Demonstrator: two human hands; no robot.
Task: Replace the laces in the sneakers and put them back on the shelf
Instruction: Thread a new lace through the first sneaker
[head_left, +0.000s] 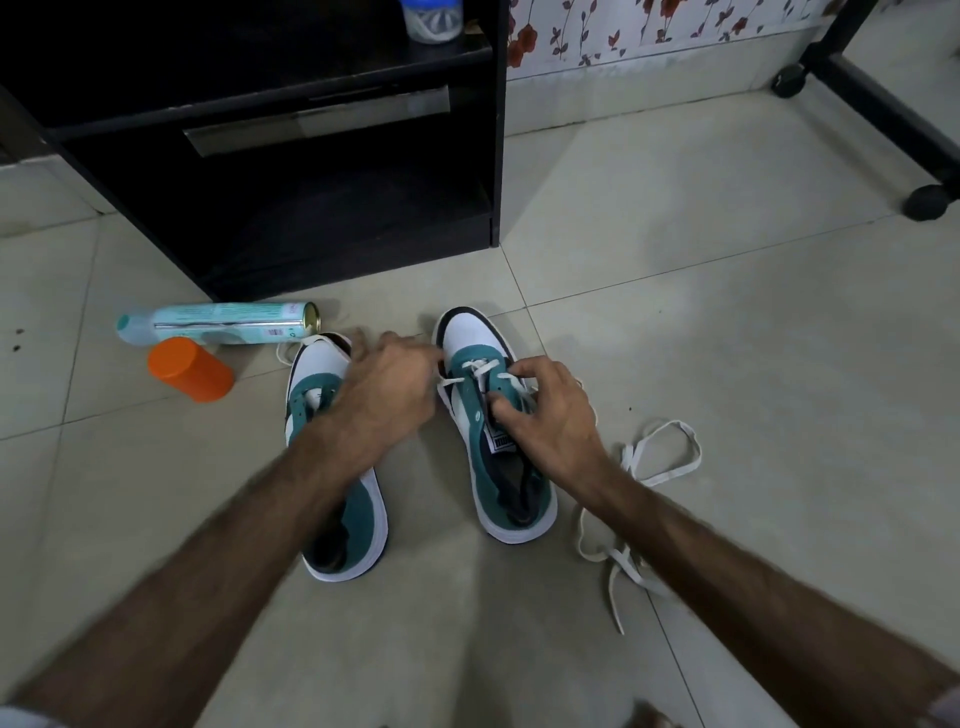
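Observation:
Two teal-and-white sneakers stand side by side on the tiled floor, toes pointing away from me. The right sneaker (485, 415) has a white lace (480, 371) threaded through its front eyelets only. My right hand (550, 415) pinches that lace and the tongue at the shoe's middle. My left hand (387, 387), blurred, hovers over the left sneaker (353, 525) and reaches toward the lace end at the right sneaker's left side; whether it grips the lace is unclear. A loose white lace (644, 483) lies on the floor to the right.
A black shelf unit (363, 171) stands just beyond the shoes. A teal spray can (218, 323) lies on its side at left, with an orange cap (189, 369) beside it. A black wheeled frame (883, 104) stands at the far right.

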